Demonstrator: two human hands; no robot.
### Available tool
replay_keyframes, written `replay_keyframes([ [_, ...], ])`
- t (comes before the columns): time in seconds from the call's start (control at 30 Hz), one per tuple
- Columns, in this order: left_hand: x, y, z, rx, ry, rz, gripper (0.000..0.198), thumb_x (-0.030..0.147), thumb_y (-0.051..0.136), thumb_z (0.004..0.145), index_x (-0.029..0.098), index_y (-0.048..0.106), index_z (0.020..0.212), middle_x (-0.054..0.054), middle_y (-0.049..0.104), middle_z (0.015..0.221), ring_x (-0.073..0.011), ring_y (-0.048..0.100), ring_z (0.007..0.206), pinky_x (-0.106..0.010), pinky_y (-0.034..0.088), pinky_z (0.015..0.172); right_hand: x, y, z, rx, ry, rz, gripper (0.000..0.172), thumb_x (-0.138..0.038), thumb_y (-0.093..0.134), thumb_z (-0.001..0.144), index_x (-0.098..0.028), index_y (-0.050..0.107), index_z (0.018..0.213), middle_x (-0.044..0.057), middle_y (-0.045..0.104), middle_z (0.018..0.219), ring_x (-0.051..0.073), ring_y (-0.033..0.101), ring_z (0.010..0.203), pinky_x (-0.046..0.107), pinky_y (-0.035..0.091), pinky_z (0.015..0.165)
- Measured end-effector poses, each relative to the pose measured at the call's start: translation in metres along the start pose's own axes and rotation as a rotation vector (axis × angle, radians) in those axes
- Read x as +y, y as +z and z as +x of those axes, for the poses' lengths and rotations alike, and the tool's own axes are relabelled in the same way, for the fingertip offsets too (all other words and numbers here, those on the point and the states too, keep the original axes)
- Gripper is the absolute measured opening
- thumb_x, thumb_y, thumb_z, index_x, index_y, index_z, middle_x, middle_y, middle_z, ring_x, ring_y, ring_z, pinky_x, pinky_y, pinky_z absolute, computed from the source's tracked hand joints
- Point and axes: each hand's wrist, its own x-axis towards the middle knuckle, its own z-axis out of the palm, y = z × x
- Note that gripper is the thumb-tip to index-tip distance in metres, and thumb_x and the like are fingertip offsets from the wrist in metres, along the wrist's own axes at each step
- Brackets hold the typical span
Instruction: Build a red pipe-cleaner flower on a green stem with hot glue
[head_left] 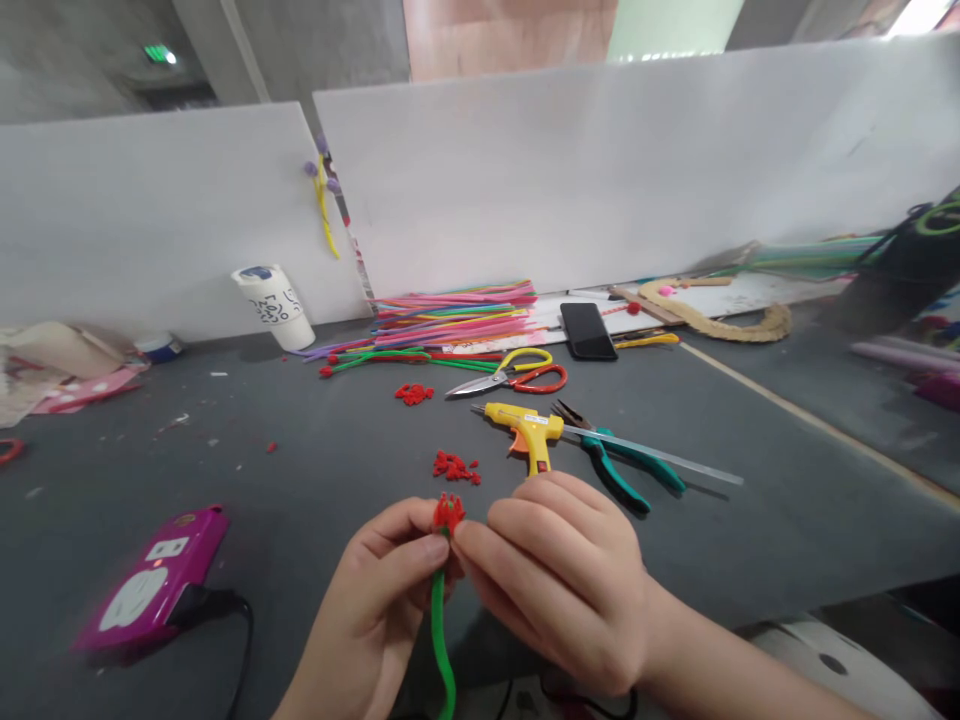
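Observation:
A pipe-cleaner flower is held upright near the front of the table, with a red flower head point(449, 512) on a green fuzzy stem point(441, 640). My left hand point(382, 590) is closed, thumb and fingers pinching the stem just under the head. From the other side my right hand point(562, 570) pinches at the head's right edge; any small piece between its fingertips is hidden. Just beyond lies a pile of short red pieces point(454, 467), with a second red pile point(414, 394) farther back. A yellow glue gun point(529, 424) with a clear glue stick rests beyond my right hand.
Teal-handled pliers point(630, 465) and scissors point(517, 378) lie around the glue gun. Farther back are coloured pipe cleaners point(457, 318), a black phone point(588, 331) and a white roll point(274, 308). A purple power box point(161, 580) with a cable sits at left.

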Motion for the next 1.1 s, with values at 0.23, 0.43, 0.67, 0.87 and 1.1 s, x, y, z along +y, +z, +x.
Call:
replay_keyframes([
  [0.23,-0.001,0.003,-0.003,0.003,0.002,0.014,0.005,0.018,0.078,0.065,0.016,0.076,0.069,0.0,0.067,0.065,-0.0098,0.055,0.061,-0.018,0.045,0.059,-0.003,0.003,0.001,0.01,0.071,0.02,0.008,-0.01,0.056,0.085,-0.012,0.064,0.085,0.004,0.061,0.067,0.015,0.046,0.058,0.03,0.037,0.054],
  [0.43,-0.002,0.005,-0.005,0.033,0.039,0.06,0.005,0.019,0.078,0.063,0.018,0.076,0.067,0.0,0.067,0.065,-0.0118,0.054,0.062,-0.022,0.046,0.063,-0.005,0.002,-0.001,0.004,0.112,0.035,0.009,-0.011,0.056,0.085,-0.013,0.064,0.081,0.005,0.06,0.067,0.016,0.046,0.058,0.031,0.037,0.054],
  [0.67,-0.001,0.007,-0.003,0.057,0.01,0.036,0.009,0.02,0.08,0.06,0.017,0.075,0.067,-0.001,0.066,0.065,-0.0115,0.055,0.061,-0.02,0.046,0.058,-0.004,0.001,0.0,-0.009,0.054,-0.012,0.008,-0.01,0.058,0.082,-0.013,0.065,0.084,0.003,0.057,0.067,0.015,0.05,0.058,0.03,0.038,0.055],
  [0.87,0.001,0.006,-0.004,0.064,-0.006,0.044,0.011,0.022,0.081,0.06,0.017,0.074,0.067,-0.001,0.064,0.064,-0.0113,0.053,0.059,-0.021,0.045,0.056,-0.007,-0.005,0.008,0.069,0.041,-0.03,0.012,-0.01,0.055,0.081,-0.013,0.066,0.077,0.001,0.055,0.057,0.013,0.043,0.05,0.028,0.038,0.046],
  [1.1,0.001,0.004,-0.005,0.039,0.001,0.074,0.01,0.023,0.08,0.062,0.017,0.075,0.068,-0.001,0.064,0.064,-0.0122,0.053,0.061,-0.022,0.045,0.058,-0.007,-0.006,0.01,0.048,0.022,-0.041,0.016,-0.01,0.051,0.083,-0.011,0.067,0.083,0.0,0.053,0.058,0.013,0.045,0.048,0.029,0.038,0.044],
])
